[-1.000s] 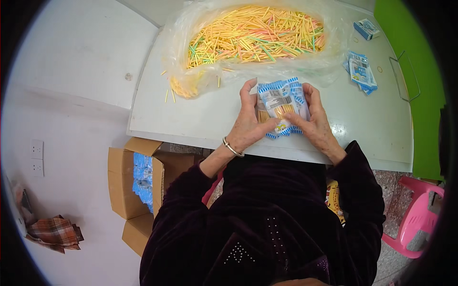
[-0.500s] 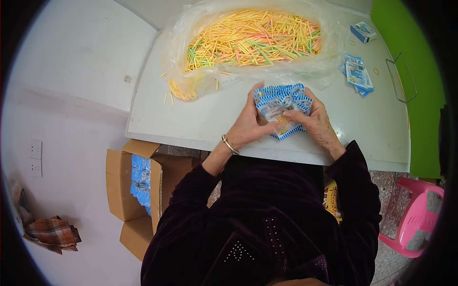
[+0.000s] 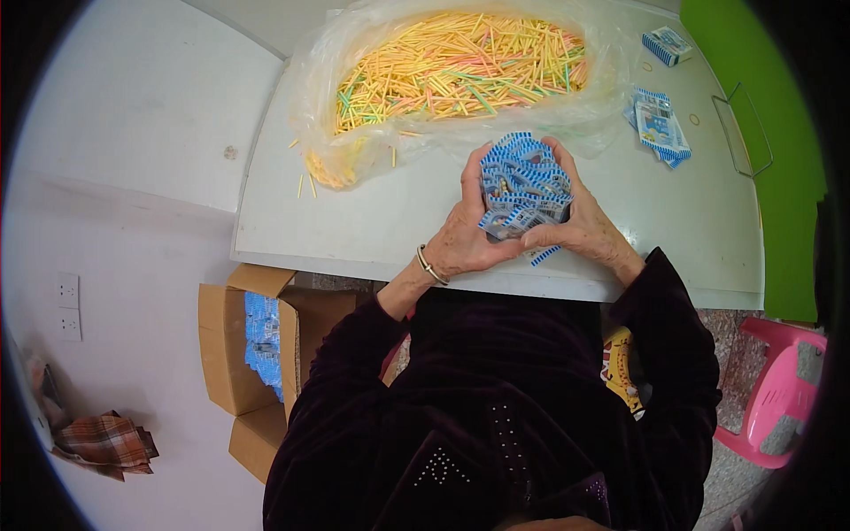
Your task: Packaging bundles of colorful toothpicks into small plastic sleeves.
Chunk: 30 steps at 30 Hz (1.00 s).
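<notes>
A loose stack of small clear packets with blue-and-white striped edges (image 3: 526, 181) is squeezed between my two hands over the near part of the white table. My left hand (image 3: 467, 232) wraps the stack's left side, its thumb along the bottom. From the right, my right hand (image 3: 586, 226) grips the other side, with its thumb across the lower packets. The packets fan unevenly, and one striped corner sticks out below. Beyond them lies a large clear plastic bag (image 3: 312, 97), opened wide and full of thin yellow, pink and green sticks (image 3: 460, 66).
More striped packets (image 3: 661, 126) lie at the table's right, with a small bundle (image 3: 667, 46) behind them. A few loose sticks (image 3: 312, 186) sit left of the bag. Below left stands an open cardboard box (image 3: 217, 350) holding blue packets (image 3: 263, 341). A pink chair (image 3: 779, 398) is at right.
The packets have been pushed up and bunched between my hands, so their striped edges now overlap in layers. My right thumb has moved down, off the packet's middle.
</notes>
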{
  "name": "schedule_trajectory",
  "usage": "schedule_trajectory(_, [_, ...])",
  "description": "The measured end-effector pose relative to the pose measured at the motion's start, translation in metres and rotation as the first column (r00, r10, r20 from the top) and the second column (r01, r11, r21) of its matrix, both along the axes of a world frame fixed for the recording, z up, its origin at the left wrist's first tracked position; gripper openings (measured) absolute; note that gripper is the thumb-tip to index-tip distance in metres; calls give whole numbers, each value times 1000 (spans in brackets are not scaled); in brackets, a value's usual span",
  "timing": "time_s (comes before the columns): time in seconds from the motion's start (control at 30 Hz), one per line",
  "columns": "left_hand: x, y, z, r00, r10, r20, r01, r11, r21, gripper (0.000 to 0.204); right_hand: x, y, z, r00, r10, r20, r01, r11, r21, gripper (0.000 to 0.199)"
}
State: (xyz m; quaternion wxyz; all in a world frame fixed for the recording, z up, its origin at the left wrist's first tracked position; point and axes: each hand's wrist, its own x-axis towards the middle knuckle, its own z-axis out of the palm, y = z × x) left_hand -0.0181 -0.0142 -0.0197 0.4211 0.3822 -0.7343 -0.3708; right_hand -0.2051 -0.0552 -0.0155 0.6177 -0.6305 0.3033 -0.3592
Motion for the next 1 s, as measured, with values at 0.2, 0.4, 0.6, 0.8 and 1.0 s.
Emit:
schedule_trajectory(0.2, [-3,1,-3,995,24,-92,-21,999,30,110,-13,-3,6,978,180,-107,-189,978,-82,120])
schedule_trajectory(0.4, [1,-10,10,974,86,209,-12,942,-336,110,-15,-6,0,953,142,-269,-207,950,-233,111])
schedule_trajectory(0.6, [10,-22,37,942,-104,319,202,935,-293,101,-10,-10,0,979,174,-106,-191,964,-184,93])
schedule_trajectory(0.8, [7,-18,61,915,-69,398,142,977,-157,95,-12,-13,-23,968,67,-241,-121,969,-214,87])
schedule_trajectory(1.0, [-4,-28,85,773,-23,634,127,985,-119,77,-11,-14,-23,974,123,-192,-155,975,-159,77])
